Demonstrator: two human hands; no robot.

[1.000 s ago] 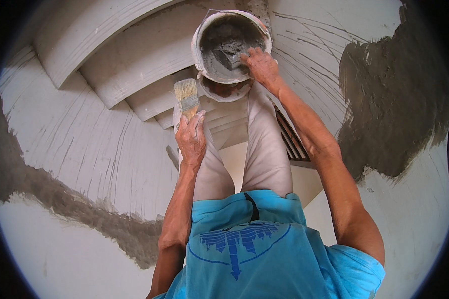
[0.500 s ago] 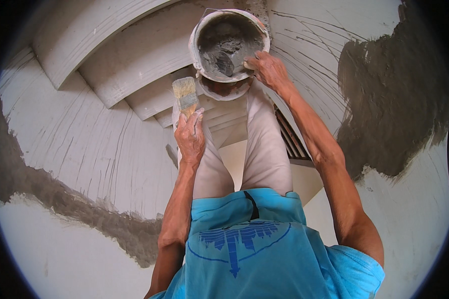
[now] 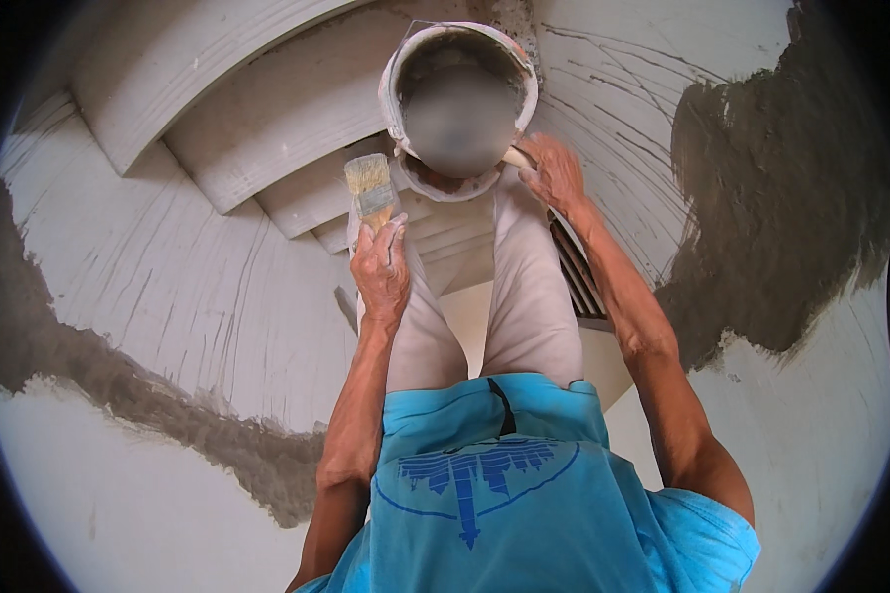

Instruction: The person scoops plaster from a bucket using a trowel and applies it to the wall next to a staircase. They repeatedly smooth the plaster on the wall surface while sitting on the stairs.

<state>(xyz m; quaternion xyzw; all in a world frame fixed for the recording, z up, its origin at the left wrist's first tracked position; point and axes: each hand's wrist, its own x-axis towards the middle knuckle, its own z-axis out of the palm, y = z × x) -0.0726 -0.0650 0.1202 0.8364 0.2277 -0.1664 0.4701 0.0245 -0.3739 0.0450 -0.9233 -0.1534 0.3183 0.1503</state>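
My left hand (image 3: pixel 381 272) is closed round the wooden handle of a flat paintbrush (image 3: pixel 370 185), whose pale bristles point up and away from me. My right hand (image 3: pixel 554 173) is closed on a pale tool handle (image 3: pixel 517 157) at the near right rim of a bucket (image 3: pixel 390 99). A blur covers much of the bucket's inside, so the tool's working end and most of the contents are hidden. The bucket's walls are smeared with grey mortar. Beneath it shows the rim of a second container (image 3: pixel 440 190).
Curving stair steps (image 3: pixel 267 99) lie at the upper left. Dark wet mortar covers a wide patch on the right wall (image 3: pixel 771 208) and a band on the left wall (image 3: pixel 183 410). Thin dark drips mark both walls. A dark slatted railing (image 3: pixel 580 272) stands beyond my right leg.
My right hand has drawn back toward me and a little right, bringing the pale handle into sight. The bucket's inside has become blurred. The left hand and brush have hardly moved.
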